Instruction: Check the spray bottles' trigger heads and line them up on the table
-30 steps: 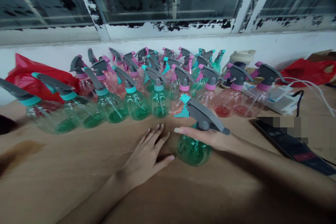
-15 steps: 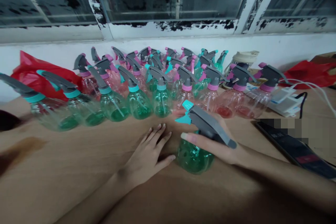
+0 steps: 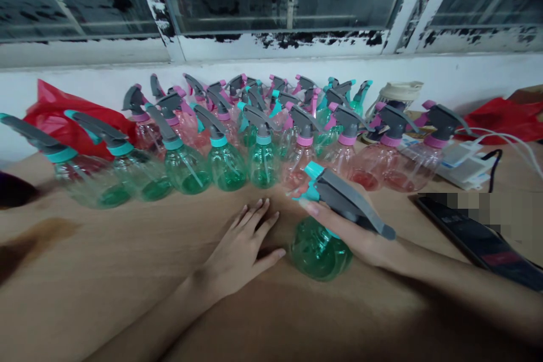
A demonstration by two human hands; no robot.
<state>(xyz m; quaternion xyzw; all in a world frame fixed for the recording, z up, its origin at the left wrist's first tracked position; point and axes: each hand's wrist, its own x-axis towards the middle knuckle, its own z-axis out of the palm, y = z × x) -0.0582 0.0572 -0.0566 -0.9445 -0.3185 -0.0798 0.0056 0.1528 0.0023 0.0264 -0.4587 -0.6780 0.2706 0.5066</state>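
My right hand point(image 3: 360, 232) is wrapped round the neck and trigger of a green spray bottle point(image 3: 320, 254), which has a grey head and a turquoise nozzle and trigger. The bottle is slightly tilted, and whether its base touches the table I cannot tell. My left hand point(image 3: 244, 249) lies flat on the wooden table point(image 3: 139, 288), fingers stretched out, holding nothing. Its thumb points at the green bottle from just left of it. Beyond my hands a front row of spray bottles runs across, green ones such as this turquoise-collared bottle point(image 3: 228, 167) at left and pink-collared bottles point(image 3: 367, 167) at right.
More spray bottles point(image 3: 220, 102) crowd behind the front row, against the wall. Red plastic bags point(image 3: 76, 119) point(image 3: 504, 119) lie at both sides. A dark phone point(image 3: 470, 237), a white power strip point(image 3: 462, 164) with cables and a beige cup point(image 3: 399, 93) are at right.
My right forefinger has drawn in against the trigger, which now sits closer to the bottle's neck. The bottle has shifted slightly right in view. My left hand stays flat.
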